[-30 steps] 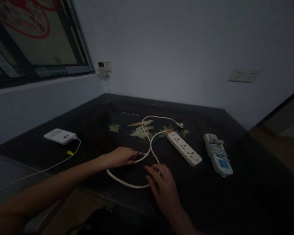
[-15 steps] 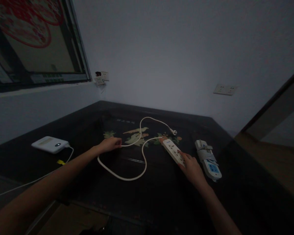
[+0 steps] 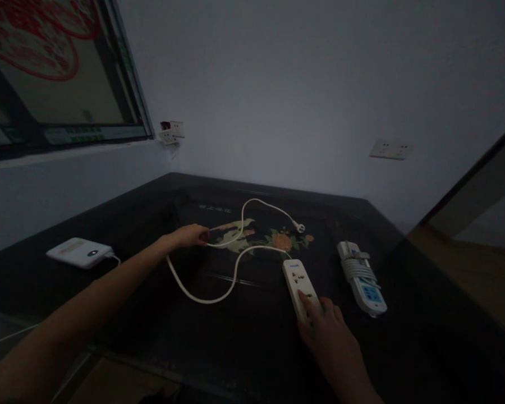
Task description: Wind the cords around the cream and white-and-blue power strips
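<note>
My left hand [image 3: 194, 235] is closed on a white power cord [image 3: 219, 301], which loops toward me on one side and runs off to its plug [image 3: 300, 228] on the other. The plug lies on the dark table. My right hand [image 3: 326, 331] grips the near end of a white power strip [image 3: 299, 283], thumb and fingers around its sides and top. From the strip's far end the cord curves away to the left. The strip's near end is hidden under my hand.
A second power strip [image 3: 364, 283] with its cord wound round it lies to the right. At left is a white power bank [image 3: 81, 252] with a thin cable. Wall sockets [image 3: 390, 149] are beyond the dark table [image 3: 252, 348]; a window [image 3: 79, 73] is upper left.
My right hand has drawn the power strip toward me, turning it a little. The cord by its far end has shifted. My left hand, still on the cord, has moved slightly away from me.
</note>
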Tool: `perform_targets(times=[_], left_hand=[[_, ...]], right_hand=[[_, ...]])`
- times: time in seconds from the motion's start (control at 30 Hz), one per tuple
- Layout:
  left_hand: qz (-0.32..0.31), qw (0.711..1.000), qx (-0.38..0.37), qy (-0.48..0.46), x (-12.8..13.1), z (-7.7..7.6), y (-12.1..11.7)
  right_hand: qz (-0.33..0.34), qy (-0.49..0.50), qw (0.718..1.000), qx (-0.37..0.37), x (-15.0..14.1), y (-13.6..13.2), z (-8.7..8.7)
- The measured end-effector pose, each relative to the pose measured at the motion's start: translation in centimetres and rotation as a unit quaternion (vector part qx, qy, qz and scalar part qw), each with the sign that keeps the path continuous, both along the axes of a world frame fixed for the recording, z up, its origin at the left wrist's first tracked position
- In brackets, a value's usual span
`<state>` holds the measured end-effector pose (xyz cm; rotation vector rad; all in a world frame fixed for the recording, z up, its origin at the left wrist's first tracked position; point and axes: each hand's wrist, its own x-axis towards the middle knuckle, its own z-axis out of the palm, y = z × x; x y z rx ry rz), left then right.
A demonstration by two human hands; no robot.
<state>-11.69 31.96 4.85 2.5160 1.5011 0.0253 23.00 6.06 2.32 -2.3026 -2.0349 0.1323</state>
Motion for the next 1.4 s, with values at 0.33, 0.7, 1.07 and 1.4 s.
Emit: perform_targets(times=[0.33,0.7,1.07,1.4], left_hand=[[-0.162,0.942,-0.114,-0.272,13.5,-0.3,-11.4],[-0.051,0.900,-0.211,-0.378,17.1,-4.7,-14.5],[-0.057,0.734,-0.359,-0.573,17.1,-4.0,-16.7],[-0.078,0.548,-0.586,-0.592,16.4,-3.4,-17.5]], right_hand=[[-0.028,0.084,0.996,-0.013,0.1,3.0,0.9],[-0.003,0.076,0.997,-0.019,-1.0,7.2,2.7],[0.064,0.418,0.897,0.125,-1.6,6.9,1.0],[0.000,0.581,0.792,0.188,2.0,8.7,0.9]])
